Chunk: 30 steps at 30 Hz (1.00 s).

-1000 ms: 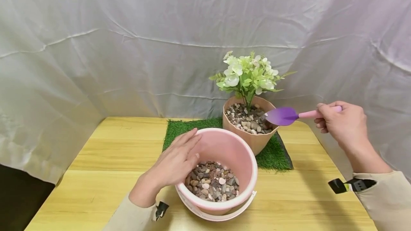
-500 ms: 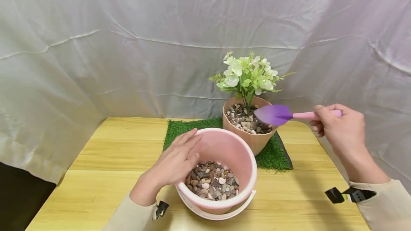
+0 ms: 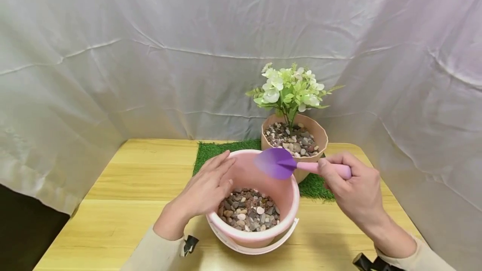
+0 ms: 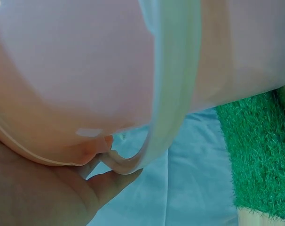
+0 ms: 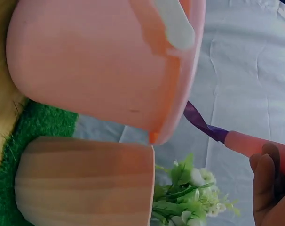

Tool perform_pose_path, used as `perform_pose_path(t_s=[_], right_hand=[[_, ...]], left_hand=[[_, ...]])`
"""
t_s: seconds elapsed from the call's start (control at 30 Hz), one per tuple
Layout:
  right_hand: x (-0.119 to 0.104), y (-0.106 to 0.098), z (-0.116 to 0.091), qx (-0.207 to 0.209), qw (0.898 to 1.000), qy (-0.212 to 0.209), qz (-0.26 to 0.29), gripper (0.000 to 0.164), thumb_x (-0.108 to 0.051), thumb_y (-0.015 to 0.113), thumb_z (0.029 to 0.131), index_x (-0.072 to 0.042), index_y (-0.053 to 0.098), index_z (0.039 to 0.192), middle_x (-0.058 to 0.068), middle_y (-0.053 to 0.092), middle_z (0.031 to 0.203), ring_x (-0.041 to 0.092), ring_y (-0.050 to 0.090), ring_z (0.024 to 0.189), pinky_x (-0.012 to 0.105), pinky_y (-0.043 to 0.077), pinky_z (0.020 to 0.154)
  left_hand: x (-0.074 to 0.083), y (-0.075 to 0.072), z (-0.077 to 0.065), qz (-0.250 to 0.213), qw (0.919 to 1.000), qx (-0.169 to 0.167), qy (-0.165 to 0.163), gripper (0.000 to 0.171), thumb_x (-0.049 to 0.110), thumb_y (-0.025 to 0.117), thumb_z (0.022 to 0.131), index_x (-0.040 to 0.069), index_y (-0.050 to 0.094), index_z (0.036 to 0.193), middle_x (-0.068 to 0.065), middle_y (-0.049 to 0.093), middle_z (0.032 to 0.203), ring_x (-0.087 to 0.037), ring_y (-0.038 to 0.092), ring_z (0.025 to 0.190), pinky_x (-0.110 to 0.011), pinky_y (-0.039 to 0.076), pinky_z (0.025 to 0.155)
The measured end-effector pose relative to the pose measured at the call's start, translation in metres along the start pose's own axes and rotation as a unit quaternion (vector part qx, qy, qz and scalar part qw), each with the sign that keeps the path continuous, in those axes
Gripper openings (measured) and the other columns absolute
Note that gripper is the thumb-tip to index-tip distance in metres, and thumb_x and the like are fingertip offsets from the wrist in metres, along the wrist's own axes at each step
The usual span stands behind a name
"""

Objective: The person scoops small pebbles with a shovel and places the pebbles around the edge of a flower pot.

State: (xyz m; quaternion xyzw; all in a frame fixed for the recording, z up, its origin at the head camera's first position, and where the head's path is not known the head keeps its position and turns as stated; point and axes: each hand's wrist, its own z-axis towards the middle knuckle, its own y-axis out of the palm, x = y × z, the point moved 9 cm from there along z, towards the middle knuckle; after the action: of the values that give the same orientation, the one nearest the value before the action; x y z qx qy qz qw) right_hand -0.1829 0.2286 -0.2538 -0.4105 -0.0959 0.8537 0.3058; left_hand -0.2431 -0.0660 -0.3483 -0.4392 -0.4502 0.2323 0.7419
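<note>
My right hand (image 3: 355,189) grips the pink handle of a hand trowel (image 3: 276,163). Its purple blade hangs over the far right rim of a pink bucket, with no stones showing on it. The bucket (image 3: 251,237) has a white bail handle hanging at its near side, and mixed pebbles (image 3: 250,210) cover its bottom. On the bucket's left rim lies my left hand (image 3: 199,191), thumb toward the inside. From the left wrist view, its fingers (image 4: 112,183) bend about the rim by the bail's end. Behind stands a beige flowerpot (image 3: 320,139) with pebbles round its stems.
White artificial flowers (image 3: 290,87) rise from the flowerpot. A green turf mat (image 3: 216,149) lies beneath the pot, partly behind the bucket. The wooden table (image 3: 143,195) meets a grey cloth backdrop (image 3: 188,78) at its back and sides.
My right hand has brought the trowel from over the flowerpot leftward and nearer, to above the bucket. My left hand has stayed on the bucket's rim.
</note>
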Motion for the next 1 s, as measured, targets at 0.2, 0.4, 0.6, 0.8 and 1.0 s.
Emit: perform_pose_path(t_s=[0.2, 0.4, 0.6, 0.8, 1.0], right_hand=[[0.019, -0.033, -0.013, 0.083, 0.993, 0.072, 0.034, 0.013, 0.001, 0.070, 0.096, 0.001, 0.074, 0.084, -0.003, 0.076, 0.066, 0.008, 0.058, 0.043, 0.019, 0.047, 0.040], [0.064, -0.086, -0.026, 0.199, 0.954, 0.215, 0.070, 0.016, -0.004, 0.076, 0.092, 0.006, 0.075, 0.080, 0.003, 0.068, 0.053, 0.012, 0.057, 0.038, 0.017, 0.046, 0.037], [0.116, -0.093, -0.036, 0.120, 0.940, 0.320, -0.023, 0.024, -0.027, 0.073, 0.098, -0.009, 0.078, 0.083, -0.006, 0.071, 0.058, 0.009, 0.060, 0.045, 0.021, 0.045, 0.042], [0.172, -0.059, -0.059, 0.016, 0.925, 0.379, 0.036, 0.027, -0.025, 0.067, 0.103, -0.008, 0.073, 0.082, -0.001, 0.070, 0.059, 0.010, 0.058, 0.045, 0.023, 0.049, 0.040], [0.194, -0.005, -0.085, -0.109, 0.914, 0.388, 0.056, 0.036, -0.035, 0.062, 0.107, 0.001, 0.066, 0.104, 0.004, 0.077, 0.077, 0.011, 0.062, 0.058, 0.026, 0.057, 0.051]], left_hand=[[0.000, 0.002, 0.000, 0.002, 1.0000, -0.003, -0.002, 0.059, 0.028, 0.050, 0.106, 0.007, 0.043, 0.161, -0.009, 0.024, 0.176, -0.037, 0.024, 0.161, -0.056, 0.023, 0.131], [0.002, 0.002, 0.000, 0.009, 0.9999, -0.005, -0.001, 0.060, 0.029, 0.050, 0.107, 0.007, 0.043, 0.161, -0.010, 0.024, 0.176, -0.037, 0.024, 0.161, -0.057, 0.023, 0.131], [0.001, 0.001, 0.000, 0.008, 0.9999, -0.007, -0.013, 0.060, 0.029, 0.051, 0.107, 0.008, 0.041, 0.163, -0.008, 0.023, 0.176, -0.036, 0.022, 0.162, -0.056, 0.021, 0.132], [0.003, 0.003, 0.001, -0.001, 0.9999, -0.007, -0.009, 0.061, 0.028, 0.053, 0.106, 0.007, 0.042, 0.162, -0.009, 0.024, 0.176, -0.038, 0.023, 0.161, -0.058, 0.022, 0.131], [0.003, 0.001, 0.000, 0.007, 0.9999, -0.002, -0.011, 0.060, 0.028, 0.053, 0.106, 0.009, 0.042, 0.162, -0.009, 0.024, 0.176, -0.037, 0.024, 0.161, -0.057, 0.023, 0.131]])
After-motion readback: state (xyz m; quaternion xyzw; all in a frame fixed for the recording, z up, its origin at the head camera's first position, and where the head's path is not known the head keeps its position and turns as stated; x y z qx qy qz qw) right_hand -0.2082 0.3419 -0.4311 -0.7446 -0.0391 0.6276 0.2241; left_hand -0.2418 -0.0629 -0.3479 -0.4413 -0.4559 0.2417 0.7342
